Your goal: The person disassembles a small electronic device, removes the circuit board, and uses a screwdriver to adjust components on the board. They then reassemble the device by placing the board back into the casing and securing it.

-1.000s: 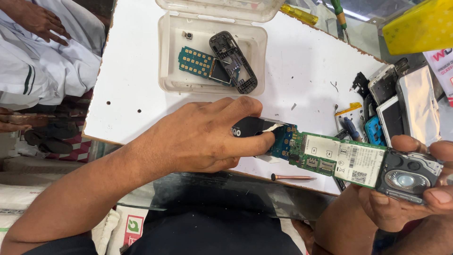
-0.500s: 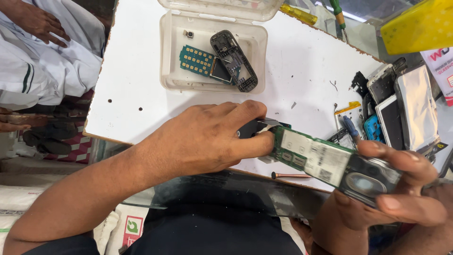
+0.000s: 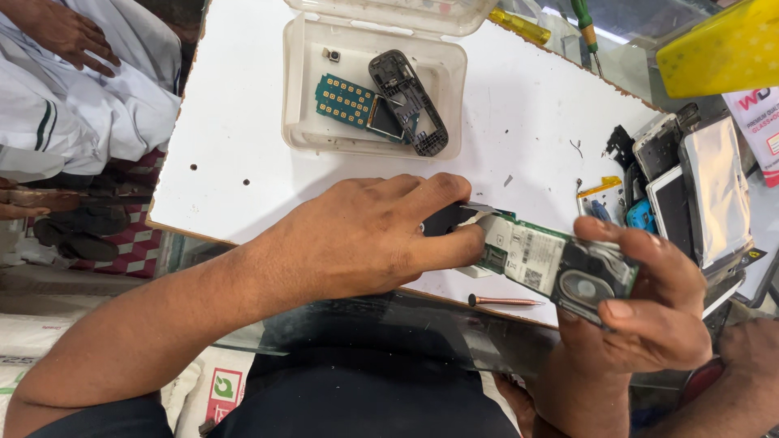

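Note:
My right hand (image 3: 649, 304) grips the round-speaker end of an opened phone body (image 3: 556, 264), a green circuit board with a white label on it. My left hand (image 3: 365, 239) pinches the board's other end, fingers closed on a small black part (image 3: 449, 217) with a thin pale strip beside it. Both hands hover at the near edge of the white table (image 3: 243, 138). A thin copper-coloured pin (image 3: 503, 301) lies on the table just below the board.
A clear plastic box (image 3: 296, 89) at the back holds a green keypad board (image 3: 347, 100) and a black phone frame (image 3: 408, 101). Phone parts and screens (image 3: 690, 186) pile up at right. Screwdrivers (image 3: 586, 24) and a yellow box (image 3: 722, 49) lie behind. Another person in white (image 3: 73, 89) sits at left.
The phone board has moved left and tilted, and my right hand has shifted its grip over the speaker end. My left hand stays pinched on the black part.

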